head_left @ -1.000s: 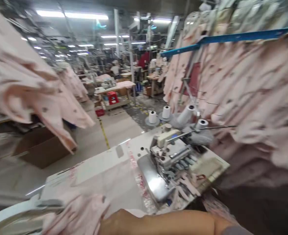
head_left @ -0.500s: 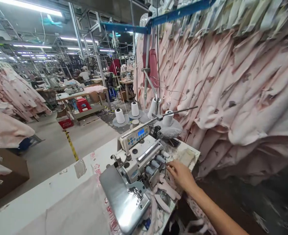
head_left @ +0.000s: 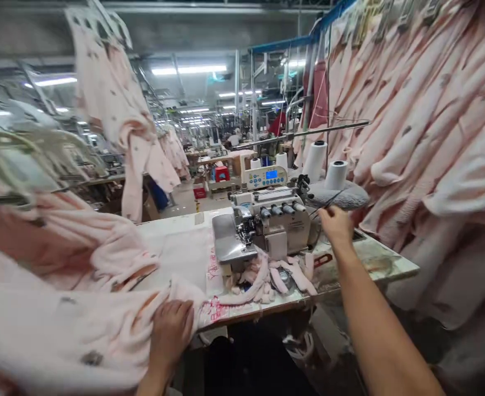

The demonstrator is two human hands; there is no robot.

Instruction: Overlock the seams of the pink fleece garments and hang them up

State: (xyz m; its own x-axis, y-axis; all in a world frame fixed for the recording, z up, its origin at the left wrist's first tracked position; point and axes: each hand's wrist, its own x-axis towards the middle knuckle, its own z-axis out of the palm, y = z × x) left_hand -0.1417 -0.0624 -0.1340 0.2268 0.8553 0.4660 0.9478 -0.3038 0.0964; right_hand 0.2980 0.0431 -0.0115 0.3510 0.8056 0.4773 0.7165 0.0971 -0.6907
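My left hand (head_left: 171, 330) is closed on the edge of a pale pink fleece garment (head_left: 114, 313), which lies bunched over the left of the table. My right hand (head_left: 336, 225) is at the right end of an overlock sewing machine (head_left: 287, 228), its fingers pinched around a thin dark tool (head_left: 332, 201) whose kind I cannot make out. The machine has a shiny metal plate (head_left: 230, 237) on its left and a lit blue display. Pink fabric strips (head_left: 262, 278) are heaped in front of it.
White thread cones (head_left: 315, 159) stand behind the machine. Pink garments (head_left: 424, 132) hang densely on the right, and more hang (head_left: 110, 93) at the left. A red-handled item (head_left: 323, 260) lies on the white table (head_left: 385, 264). Farther back are work tables and a red stool (head_left: 221, 174).
The view has swung left. My left hand and the pink garment have come into sight. My right hand has moved from the machine's front knobs to its right end, with a dark tool in it.
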